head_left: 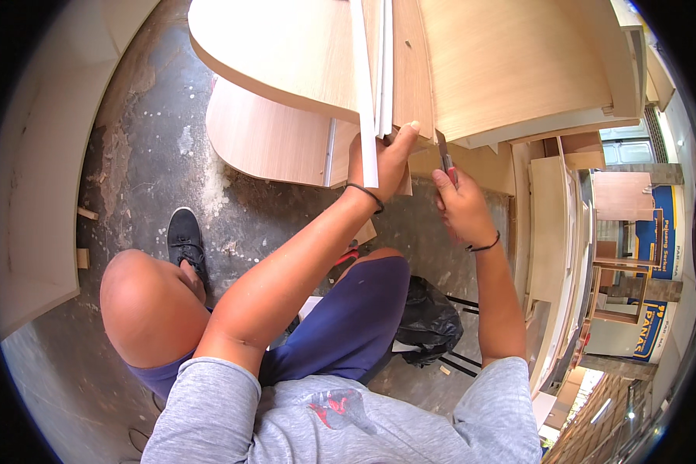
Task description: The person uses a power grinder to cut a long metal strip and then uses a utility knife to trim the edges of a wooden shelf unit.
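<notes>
My right hand (pixel 464 207) is closed around a red-handled utility knife (pixel 447 158). Its blade points away from me and meets the near edge of a pale wood panel (pixel 510 69). Just left of it, my left hand (pixel 380 161) grips the near end of a wood-grain strip (pixel 414 89), thumb on top and fingers largely hidden beneath. Long white strips (pixel 366 100) run beside that thumb, one extending over the hand toward the wrist. I cannot tell whether the left hand also holds them. A rounded wood-grain board (pixel 278 54) lies left of the strips.
Below that board sits another rounded board (pixel 267 131). A black plastic bag (pixel 429 321) lies on the stained concrete floor (pixel 151 147) by my leg. A red-handled tool (pixel 348 253) shows near my knee. Pale panels line the right, and a large pale panel (pixel 35 185) stands at left.
</notes>
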Tool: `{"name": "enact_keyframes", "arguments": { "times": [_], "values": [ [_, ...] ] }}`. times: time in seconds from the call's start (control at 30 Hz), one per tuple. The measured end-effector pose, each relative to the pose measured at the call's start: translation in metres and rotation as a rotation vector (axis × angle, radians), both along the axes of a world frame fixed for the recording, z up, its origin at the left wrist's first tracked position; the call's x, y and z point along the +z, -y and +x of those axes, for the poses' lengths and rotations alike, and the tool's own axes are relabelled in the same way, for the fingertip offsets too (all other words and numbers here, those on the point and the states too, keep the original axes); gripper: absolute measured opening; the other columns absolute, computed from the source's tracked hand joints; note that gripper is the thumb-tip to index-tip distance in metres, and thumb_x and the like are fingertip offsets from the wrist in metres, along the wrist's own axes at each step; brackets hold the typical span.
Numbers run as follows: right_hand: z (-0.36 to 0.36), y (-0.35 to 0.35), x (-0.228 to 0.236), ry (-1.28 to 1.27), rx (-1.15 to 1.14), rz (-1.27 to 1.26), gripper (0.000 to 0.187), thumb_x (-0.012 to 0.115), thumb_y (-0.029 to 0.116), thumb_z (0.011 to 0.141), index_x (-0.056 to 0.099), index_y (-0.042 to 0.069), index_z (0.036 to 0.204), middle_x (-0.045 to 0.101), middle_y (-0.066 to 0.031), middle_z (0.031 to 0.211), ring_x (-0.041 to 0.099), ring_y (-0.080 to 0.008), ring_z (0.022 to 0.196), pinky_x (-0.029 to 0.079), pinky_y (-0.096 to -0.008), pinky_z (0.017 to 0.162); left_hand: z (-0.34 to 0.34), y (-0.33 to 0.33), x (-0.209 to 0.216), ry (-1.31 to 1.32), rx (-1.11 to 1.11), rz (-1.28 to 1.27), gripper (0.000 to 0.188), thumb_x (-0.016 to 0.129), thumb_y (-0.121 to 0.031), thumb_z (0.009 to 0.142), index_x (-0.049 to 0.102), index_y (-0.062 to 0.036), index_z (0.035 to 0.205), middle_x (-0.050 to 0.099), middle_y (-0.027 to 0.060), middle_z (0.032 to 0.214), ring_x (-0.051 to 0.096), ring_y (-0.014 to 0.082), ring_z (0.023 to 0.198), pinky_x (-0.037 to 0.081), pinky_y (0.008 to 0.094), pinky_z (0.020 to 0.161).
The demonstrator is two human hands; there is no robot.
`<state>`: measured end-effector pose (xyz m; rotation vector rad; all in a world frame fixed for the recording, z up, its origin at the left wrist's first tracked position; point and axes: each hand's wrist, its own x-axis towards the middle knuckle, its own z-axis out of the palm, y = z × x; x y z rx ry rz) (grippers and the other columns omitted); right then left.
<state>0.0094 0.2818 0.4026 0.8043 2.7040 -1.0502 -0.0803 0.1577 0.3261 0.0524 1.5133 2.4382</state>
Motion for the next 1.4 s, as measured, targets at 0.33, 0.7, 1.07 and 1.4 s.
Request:
{"name": "enact_keyframes", "arguments": {
  "times": [0.33, 0.7, 1.07, 1.4],
  "values": [
    [0.011, -0.006, -0.014, -0.310, 0.203, 0.547, 0.019, 0.057, 0.022, 0.092, 0.053, 0.004, 0.097, 0.063, -0.0203, 0.077, 0.062, -0.0409, 0.071, 0.048, -0.0453, 0.060, -0.002, 0.003, 0.010, 0.041, -0.078, -0.068, 0.041, 0.068, -0.032, 0.082, 0.055, 0.0018, 0.063, 0.050, 0.0026, 0.052, 0.045, 0.0108, 0.051, 0.039, 0.0317, 0.049],
    [0.006, -0.019, -0.007, -0.272, 0.259, 0.710, 0.013, 0.060, 0.014, 0.087, 0.055, 0.005, 0.094, 0.063, -0.0190, 0.077, 0.061, -0.0408, 0.073, 0.047, -0.0463, 0.061, -0.005, 0.003, 0.006, -0.006, -0.104, -0.053, 0.039, 0.066, -0.033, 0.080, 0.058, 0.0030, 0.068, 0.056, 0.0071, 0.057, 0.052, 0.0149, 0.055, 0.045, 0.0343, 0.055],
    [0.006, -0.027, -0.018, -0.292, 0.280, 0.817, 0.010, 0.059, 0.013, 0.086, 0.054, 0.006, 0.092, 0.062, -0.0182, 0.071, 0.061, -0.0399, 0.068, 0.046, -0.0461, 0.058, -0.003, 0.013, 0.019, 0.032, -0.180, -0.065, 0.040, 0.064, -0.034, 0.081, 0.057, 0.0036, 0.070, 0.056, 0.0085, 0.058, 0.052, 0.0158, 0.056, 0.045, 0.0351, 0.058],
    [-0.003, -0.026, -0.009, -0.241, 0.291, 0.557, 0.016, 0.057, 0.017, 0.091, 0.054, 0.002, 0.090, 0.059, -0.0215, 0.070, 0.059, -0.0404, 0.065, 0.043, -0.0454, 0.056, -0.002, 0.017, 0.021, 0.064, -0.224, 0.005, 0.037, 0.064, -0.032, 0.084, 0.057, 0.0010, 0.070, 0.055, 0.0049, 0.056, 0.050, 0.0125, 0.053, 0.043, 0.0314, 0.051]
  ]
}}
